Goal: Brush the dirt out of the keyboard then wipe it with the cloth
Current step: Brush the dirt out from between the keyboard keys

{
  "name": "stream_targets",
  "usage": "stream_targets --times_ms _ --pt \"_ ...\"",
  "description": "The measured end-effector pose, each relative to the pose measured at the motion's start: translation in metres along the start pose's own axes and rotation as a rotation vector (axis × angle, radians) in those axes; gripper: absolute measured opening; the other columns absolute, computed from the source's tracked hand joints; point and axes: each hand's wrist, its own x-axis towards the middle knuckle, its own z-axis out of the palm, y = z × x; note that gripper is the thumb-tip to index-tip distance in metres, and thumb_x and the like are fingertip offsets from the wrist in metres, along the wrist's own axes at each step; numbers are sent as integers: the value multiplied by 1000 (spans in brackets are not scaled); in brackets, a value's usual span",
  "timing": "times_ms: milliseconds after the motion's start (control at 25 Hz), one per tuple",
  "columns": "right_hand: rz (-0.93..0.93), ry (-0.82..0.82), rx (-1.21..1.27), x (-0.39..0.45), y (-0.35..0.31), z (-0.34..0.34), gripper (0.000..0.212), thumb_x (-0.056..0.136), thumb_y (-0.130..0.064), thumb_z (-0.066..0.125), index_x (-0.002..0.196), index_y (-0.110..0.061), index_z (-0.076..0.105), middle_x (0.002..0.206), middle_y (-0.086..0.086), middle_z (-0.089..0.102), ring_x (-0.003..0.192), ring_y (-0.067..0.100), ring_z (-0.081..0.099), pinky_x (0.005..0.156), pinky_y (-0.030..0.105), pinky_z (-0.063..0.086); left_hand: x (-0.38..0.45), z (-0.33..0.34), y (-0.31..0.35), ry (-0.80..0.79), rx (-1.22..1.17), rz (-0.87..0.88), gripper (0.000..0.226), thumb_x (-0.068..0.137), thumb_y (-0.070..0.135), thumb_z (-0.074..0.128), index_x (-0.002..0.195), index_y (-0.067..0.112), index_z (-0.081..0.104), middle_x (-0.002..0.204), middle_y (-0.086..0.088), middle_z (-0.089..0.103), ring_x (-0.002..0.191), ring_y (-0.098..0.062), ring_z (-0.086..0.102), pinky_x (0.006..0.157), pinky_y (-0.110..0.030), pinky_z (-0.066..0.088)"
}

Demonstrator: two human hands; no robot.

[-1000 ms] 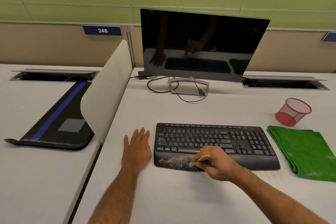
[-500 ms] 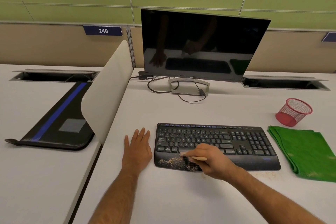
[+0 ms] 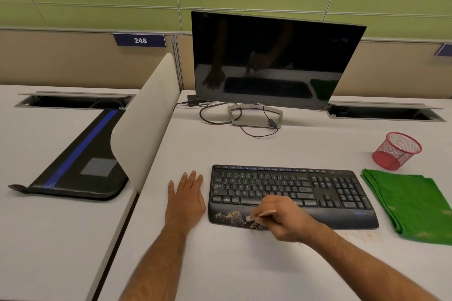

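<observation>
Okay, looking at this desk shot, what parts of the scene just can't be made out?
All in the head view:
- Brush: blurred, mostly hidden inside the right hand; its bristles can't be told.
- Keyboard: key legends too small; the right hand covers part of the bottom row.
- Green cloth: its right side is cut off by the frame edge.
- Blue sign at far right: cut off, text unreadable.

Office: numbered cubicle panel (image 3: 140, 40), monitor (image 3: 274, 58)
</observation>
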Motion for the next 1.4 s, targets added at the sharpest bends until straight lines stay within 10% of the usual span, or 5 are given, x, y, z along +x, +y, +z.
stream_targets --times_ms 1400 --pt "-18 19 -42 -19 -10 10 16 87 -18 65 101 -24 70 81 -8 62 74 8 54 66 16 41 0 1 0 -4 -14 2 55 103 26 28 158 28 19 166 6 10 153 -15 1 123 -50 -2"
